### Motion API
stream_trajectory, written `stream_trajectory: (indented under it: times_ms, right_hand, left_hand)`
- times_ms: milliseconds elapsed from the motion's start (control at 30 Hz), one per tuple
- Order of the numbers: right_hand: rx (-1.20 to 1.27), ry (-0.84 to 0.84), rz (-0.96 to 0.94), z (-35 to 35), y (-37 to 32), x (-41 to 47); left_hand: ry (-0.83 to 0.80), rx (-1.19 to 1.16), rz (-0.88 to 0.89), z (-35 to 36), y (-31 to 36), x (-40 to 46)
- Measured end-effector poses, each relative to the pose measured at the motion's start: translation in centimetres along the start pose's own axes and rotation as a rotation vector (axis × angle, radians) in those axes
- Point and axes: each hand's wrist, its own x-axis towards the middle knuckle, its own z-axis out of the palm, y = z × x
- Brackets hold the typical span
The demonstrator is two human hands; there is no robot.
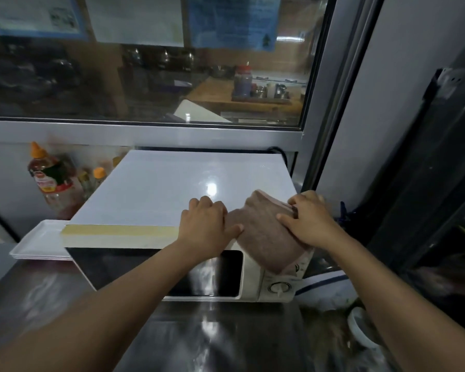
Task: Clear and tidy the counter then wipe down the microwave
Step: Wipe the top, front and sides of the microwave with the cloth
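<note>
The wiping step is in hand, I think. The microwave (156,210) sits on the shiny metal counter (51,291), its door and knob facing the person. A brown cloth (263,237) lies on the microwave's top, at the front right corner, about 3 o'clock from the middle of the top. It hangs down a bit over the front. Its long side runs from 11 o'clock down to 5 o'clock.

The left hand (204,224) has curled fingers and touches the cloth's left edge with the thumb; I cannot tell if it really holds it. The right hand (306,221) rests on the cloth's right side with fingers bent over its edge.

Next, the hands probably need to press the cloth flat and slide it toward 9 o'clock across the white top. Sauce bottles (51,178) and white trays (43,242) stand at 9 o'clock beside the microwave.
</note>
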Motion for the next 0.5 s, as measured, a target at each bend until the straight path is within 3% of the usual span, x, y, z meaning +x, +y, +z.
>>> stream_trajectory:
  times_ms: [200,267,400,500]
  right_hand:
    - [0.079,-0.074,-0.001,-1.0,-1.1,0.4]
    - [0.226,-0.043,-0.006,-1.3,-0.9,0.2]
    - [0.856,-0.002,0.131,-3.2,-0.4,-0.6]
    - [1.100,0.018,0.107,-4.6,-0.6,-1.1]
  left_hand:
    - [-0.048,-0.061,0.044,-0.4,2.0,0.5]
    - [-0.048,-0.294,0.026,-1.0,2.2,0.4]
    - [-0.029,-0.927,-0.118,-2.9,2.5,0.4]
    - [-0.011,-1.193,-0.243,-4.1,2.3,1.2]
